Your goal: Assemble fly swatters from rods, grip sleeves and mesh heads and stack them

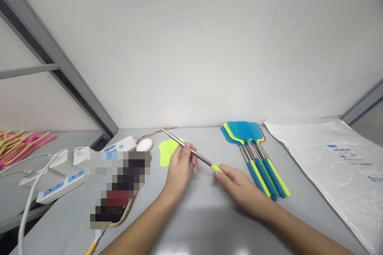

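My right hand (236,185) is closed around the yellow-green grip of a telescopic fly swatter handle (202,158). My left hand (181,167) pinches the metal shaft of the same handle near its middle, and the bare thin tip points up and to the left. A yellow-green perforated swatter head (167,152) lies flat on the table, just behind and left of my left hand. To the right of my right hand rests a stack of fly swatters (255,163) with blue and yellow-green heads, metal shafts and two-coloured grips.
A white plastic mailing bag (338,159) with labels covers the table's right side. On the left are a power strip (60,189) with plugs and cables, a round white case (145,145), and a pixelated device (119,191). Pink and yellow strands (24,145) lie far left.
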Demonstrator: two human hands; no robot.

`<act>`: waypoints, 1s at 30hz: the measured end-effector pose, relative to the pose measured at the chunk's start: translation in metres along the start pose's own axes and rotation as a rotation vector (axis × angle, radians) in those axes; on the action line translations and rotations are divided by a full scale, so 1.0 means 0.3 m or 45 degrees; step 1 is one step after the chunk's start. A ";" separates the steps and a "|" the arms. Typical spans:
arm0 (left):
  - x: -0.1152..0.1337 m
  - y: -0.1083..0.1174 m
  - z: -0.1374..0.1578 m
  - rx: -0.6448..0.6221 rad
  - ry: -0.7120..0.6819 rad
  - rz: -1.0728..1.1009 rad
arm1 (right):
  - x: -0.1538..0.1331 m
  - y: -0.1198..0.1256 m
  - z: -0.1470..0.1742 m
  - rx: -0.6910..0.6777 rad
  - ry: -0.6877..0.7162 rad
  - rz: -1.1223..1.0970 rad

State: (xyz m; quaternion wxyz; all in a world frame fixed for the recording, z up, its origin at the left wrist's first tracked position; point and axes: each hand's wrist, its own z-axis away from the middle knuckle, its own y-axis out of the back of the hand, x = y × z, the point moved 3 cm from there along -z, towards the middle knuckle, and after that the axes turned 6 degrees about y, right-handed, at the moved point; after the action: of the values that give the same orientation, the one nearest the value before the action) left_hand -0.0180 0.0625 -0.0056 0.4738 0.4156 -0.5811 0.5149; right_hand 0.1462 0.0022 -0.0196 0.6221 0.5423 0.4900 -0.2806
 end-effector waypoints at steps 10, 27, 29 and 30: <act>-0.001 -0.012 0.011 -0.066 0.011 -0.131 | -0.005 0.000 0.000 -0.029 0.002 0.005; -0.076 -0.093 0.069 -0.509 0.171 -0.220 | -0.023 -0.002 -0.011 -0.052 0.132 -0.269; -0.080 -0.087 0.063 -0.472 0.154 -0.203 | -0.014 0.001 -0.011 -0.030 0.101 -0.238; -0.077 -0.078 0.057 -0.432 0.135 -0.200 | -0.006 0.002 -0.010 -0.016 0.073 -0.205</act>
State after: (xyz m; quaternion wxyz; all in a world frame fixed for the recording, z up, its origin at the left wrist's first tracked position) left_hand 0.0074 0.0426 -0.0239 0.6059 0.3462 -0.5993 0.3922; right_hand 0.1453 0.0049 -0.0175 0.5866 0.5050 0.5514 -0.3111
